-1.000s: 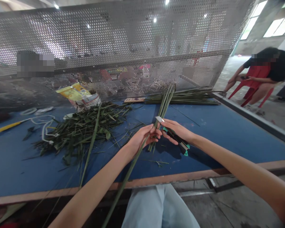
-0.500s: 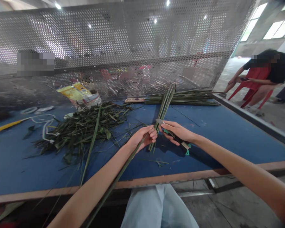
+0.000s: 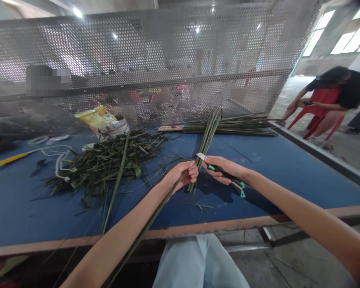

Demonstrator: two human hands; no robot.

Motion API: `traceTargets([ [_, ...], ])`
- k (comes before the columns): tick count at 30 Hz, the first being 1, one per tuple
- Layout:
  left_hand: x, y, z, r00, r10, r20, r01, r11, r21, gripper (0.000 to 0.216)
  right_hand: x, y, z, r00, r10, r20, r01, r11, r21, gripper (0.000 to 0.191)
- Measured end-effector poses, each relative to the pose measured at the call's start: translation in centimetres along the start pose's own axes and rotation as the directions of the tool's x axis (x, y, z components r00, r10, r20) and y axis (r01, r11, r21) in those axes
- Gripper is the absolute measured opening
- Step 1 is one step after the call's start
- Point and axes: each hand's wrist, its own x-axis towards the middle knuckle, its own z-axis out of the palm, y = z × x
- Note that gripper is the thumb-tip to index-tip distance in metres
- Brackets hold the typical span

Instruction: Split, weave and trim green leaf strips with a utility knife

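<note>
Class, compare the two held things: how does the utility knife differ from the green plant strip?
The utility knife is black and teal with a metal blade; the plant strip is green. The knife is short; the strip is long, running past the table edge. The knife sits in the right hand, the strip in the left hand. Both are held at a slant.

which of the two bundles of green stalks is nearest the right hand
The slanting bundle, which passes close beside the right hand; the other bundle lies crosswise at the back of the blue table, near the perforated panel.
</note>
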Motion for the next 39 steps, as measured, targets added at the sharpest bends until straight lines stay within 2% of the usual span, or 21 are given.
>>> traceTargets([
  [5,0.1,-0.1,-0.3,1.000,-0.014,0.000,0.014,1.000,-0.024,0.029,-0.1,0.5,0.3,0.995,-0.045,-0.084,0.032,0.989,-0.141,0.027],
  [11,0.2,-0.2,-0.3,1.000,0.017,0.019,-0.017,1.000,-0.002,0.029,-0.1,0.7,0.7,0.990,-0.051,-0.130,0.031,0.988,-0.154,0.028],
  [39,0.3,-0.7,0.5,0.995,0.078,-0.055,-0.073,0.994,0.082,0.031,0.2,0.8,1.2,0.994,-0.062,-0.092,0.042,0.979,-0.202,0.029],
])
